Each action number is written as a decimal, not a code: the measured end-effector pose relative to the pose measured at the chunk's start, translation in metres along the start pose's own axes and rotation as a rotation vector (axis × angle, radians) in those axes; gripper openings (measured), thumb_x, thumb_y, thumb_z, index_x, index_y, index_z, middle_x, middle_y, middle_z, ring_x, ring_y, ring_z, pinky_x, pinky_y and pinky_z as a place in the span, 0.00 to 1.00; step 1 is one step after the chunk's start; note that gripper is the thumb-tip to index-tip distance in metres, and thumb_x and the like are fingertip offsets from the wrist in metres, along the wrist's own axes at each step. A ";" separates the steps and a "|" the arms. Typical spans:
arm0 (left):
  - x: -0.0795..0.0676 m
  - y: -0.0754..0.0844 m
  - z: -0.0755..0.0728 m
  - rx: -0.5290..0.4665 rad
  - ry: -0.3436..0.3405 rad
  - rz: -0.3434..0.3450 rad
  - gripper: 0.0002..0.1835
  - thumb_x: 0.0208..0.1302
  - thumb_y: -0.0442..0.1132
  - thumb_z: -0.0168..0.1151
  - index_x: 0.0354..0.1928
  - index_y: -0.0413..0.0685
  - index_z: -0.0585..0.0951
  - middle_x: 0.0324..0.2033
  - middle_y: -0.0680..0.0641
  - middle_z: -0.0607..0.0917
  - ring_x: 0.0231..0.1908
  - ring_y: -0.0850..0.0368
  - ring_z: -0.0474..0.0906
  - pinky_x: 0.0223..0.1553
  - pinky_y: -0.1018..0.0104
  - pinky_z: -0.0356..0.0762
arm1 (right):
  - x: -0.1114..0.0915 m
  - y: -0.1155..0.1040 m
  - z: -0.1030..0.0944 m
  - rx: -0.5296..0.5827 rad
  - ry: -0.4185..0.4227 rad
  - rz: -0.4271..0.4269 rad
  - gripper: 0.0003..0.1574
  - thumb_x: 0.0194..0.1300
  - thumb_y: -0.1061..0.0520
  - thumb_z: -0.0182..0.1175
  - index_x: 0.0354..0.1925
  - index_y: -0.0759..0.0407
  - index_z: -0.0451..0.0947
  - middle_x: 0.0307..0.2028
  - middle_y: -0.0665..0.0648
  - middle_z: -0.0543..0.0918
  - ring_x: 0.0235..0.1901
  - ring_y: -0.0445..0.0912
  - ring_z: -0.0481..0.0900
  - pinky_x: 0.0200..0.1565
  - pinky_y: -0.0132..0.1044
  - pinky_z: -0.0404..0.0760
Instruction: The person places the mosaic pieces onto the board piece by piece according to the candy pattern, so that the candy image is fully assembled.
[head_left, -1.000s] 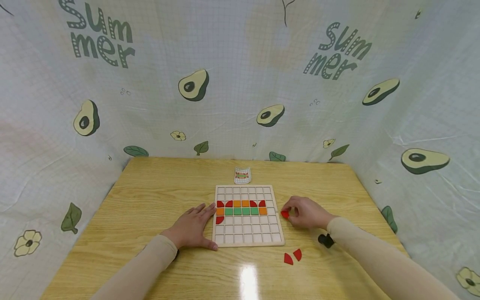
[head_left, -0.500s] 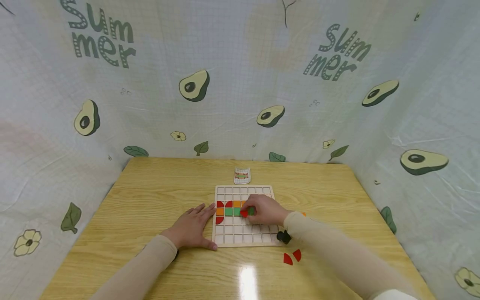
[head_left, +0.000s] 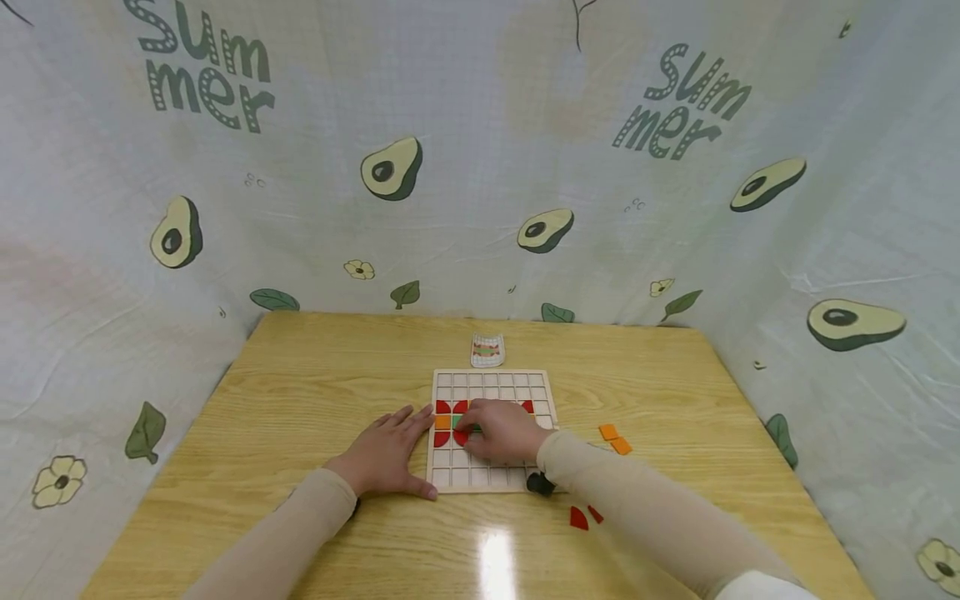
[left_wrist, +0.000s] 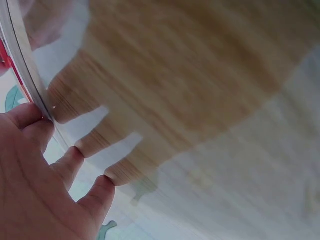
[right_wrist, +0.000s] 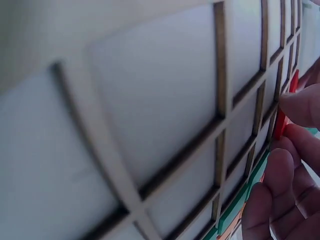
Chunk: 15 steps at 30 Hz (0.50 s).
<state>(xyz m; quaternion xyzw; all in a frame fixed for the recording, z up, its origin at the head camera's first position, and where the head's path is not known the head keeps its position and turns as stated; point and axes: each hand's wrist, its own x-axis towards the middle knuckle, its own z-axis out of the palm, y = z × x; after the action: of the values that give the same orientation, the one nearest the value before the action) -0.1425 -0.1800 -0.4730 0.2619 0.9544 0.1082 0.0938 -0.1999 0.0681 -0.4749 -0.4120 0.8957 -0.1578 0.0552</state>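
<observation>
A wooden grid board (head_left: 480,477) lies on the table, with red quarter-circle tiles, orange squares and green squares in its cells. My right hand (head_left: 501,429) is over the board and pinches a red quarter-circle tile (right_wrist: 280,126) between thumb and finger. That tile is at a cell beside another red tile (head_left: 442,438) near the board's left edge. The hand hides much of the coloured rows. Flat on the table, my left hand (head_left: 384,457) has its fingers spread, and its fingertips and thumb touch the board's left side.
Behind the board is a small pattern card (head_left: 487,351). Two orange square tiles (head_left: 621,446) lie to the right of the board. Red quarter-circle tiles (head_left: 578,517) lie nearer the front, one partly covered by the right sleeve. A printed cloth (head_left: 465,125) surrounds the table.
My right hand has carried the red tile leftward from beside the board to a cell near its left edge. The orange tiles have come into view. My left hand stays in place.
</observation>
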 end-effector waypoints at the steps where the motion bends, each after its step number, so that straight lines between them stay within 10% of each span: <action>1: 0.000 0.000 0.000 0.002 0.000 -0.002 0.64 0.44 0.81 0.62 0.76 0.47 0.62 0.76 0.49 0.58 0.73 0.40 0.52 0.68 0.40 0.55 | 0.000 0.000 0.000 -0.006 0.002 -0.007 0.13 0.63 0.50 0.65 0.47 0.46 0.87 0.39 0.40 0.78 0.33 0.34 0.75 0.38 0.29 0.77; 15: -0.001 0.000 -0.001 -0.015 0.000 0.002 0.64 0.44 0.80 0.63 0.76 0.46 0.62 0.76 0.48 0.58 0.73 0.40 0.52 0.68 0.40 0.54 | -0.001 -0.003 0.000 -0.044 -0.006 -0.016 0.14 0.64 0.51 0.65 0.48 0.45 0.86 0.42 0.41 0.79 0.34 0.33 0.75 0.37 0.30 0.78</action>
<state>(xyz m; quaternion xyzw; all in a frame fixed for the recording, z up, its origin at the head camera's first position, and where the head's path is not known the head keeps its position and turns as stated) -0.1418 -0.1803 -0.4720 0.2623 0.9533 0.1152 0.0959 -0.1969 0.0669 -0.4735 -0.4209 0.8954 -0.1376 0.0475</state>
